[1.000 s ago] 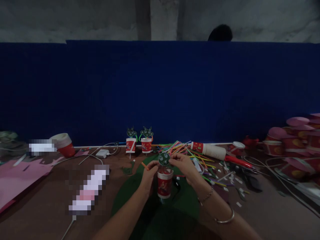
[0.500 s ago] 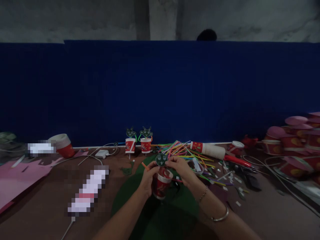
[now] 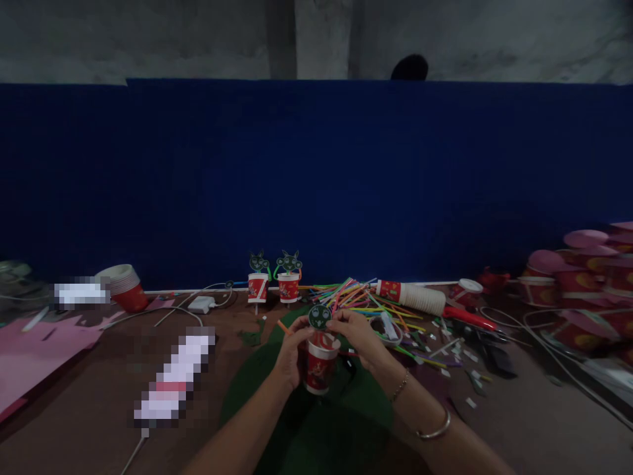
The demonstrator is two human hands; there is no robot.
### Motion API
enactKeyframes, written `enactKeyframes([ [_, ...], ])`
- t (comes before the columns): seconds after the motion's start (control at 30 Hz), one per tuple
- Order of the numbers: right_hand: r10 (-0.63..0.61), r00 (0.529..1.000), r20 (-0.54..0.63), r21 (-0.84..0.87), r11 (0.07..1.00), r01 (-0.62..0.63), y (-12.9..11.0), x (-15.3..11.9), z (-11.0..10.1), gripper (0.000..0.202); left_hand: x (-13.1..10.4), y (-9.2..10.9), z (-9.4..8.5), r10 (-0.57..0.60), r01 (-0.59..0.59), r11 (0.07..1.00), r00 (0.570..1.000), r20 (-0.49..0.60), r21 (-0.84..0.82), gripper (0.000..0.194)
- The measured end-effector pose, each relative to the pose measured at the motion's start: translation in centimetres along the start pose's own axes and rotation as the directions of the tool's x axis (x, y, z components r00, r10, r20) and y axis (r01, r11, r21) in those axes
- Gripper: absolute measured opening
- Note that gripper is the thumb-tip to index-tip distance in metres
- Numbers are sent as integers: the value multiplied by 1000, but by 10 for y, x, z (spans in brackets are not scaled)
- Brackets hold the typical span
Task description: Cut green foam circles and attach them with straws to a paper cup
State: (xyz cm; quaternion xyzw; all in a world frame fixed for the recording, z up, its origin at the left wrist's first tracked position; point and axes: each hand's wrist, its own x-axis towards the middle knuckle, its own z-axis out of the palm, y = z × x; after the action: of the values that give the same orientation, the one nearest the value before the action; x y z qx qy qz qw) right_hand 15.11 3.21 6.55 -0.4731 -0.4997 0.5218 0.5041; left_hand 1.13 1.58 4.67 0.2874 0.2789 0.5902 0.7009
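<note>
A red paper cup (image 3: 320,373) with a printed pattern stands upright between my hands, over a dark green round mat (image 3: 262,409). My left hand (image 3: 291,356) is closed on the cup's left side, its thumb near the rim. Above the rim sits a round dark green face cutout (image 3: 319,318). The fingers of my right hand (image 3: 360,338) pinch at the cutout's right edge, beside a pink straw (image 3: 335,303). An orange straw (image 3: 283,327) sticks out to the left behind my left hand. My fingertips hide how the pieces join.
Two finished-looking cup figures (image 3: 289,287) stand at the back. Colourful straws (image 3: 346,293), a lying cup stack (image 3: 420,298), red-handled pliers-like tool (image 3: 469,318) and paper scraps lie right. Stacked cups (image 3: 129,297), pink paper (image 3: 44,356) and cables are left; more red cups (image 3: 583,284) far right.
The cup has turned a little and stands straighter, its printed figure now facing me more. My hands keep nearly the same places.
</note>
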Motion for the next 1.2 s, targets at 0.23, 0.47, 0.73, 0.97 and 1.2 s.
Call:
enactKeyframes([
  [0.23, -2, 994, 109, 61, 998, -4, 1, 2, -1, 18, -1, 2, 2, -35, 35, 999, 999, 16, 1, 28],
  [0.47, -41, 992, 121, 72, 997, 33, 4, 7, -5, 18, -3, 4, 0, -97, 96, 995, 995, 28, 29, 35],
  [0.73, -86, 993, 76, -52, 995, 90, 6, 6, -4, 16, 0, 3, -1, -97, 94, 994, 994, 45, 63, 25],
  [0.97, -82, 994, 72, -120, 989, 90, 3, 4, -4, 11, 7, -1, -5, -1, 3, 987, 1000, -15, 158, 35],
  [1.2, -32, 978, 207, -132, 989, 61, -2, -4, -2, 16, 11, -5, -9, 105, -92, 961, 994, -35, 260, 43],
])
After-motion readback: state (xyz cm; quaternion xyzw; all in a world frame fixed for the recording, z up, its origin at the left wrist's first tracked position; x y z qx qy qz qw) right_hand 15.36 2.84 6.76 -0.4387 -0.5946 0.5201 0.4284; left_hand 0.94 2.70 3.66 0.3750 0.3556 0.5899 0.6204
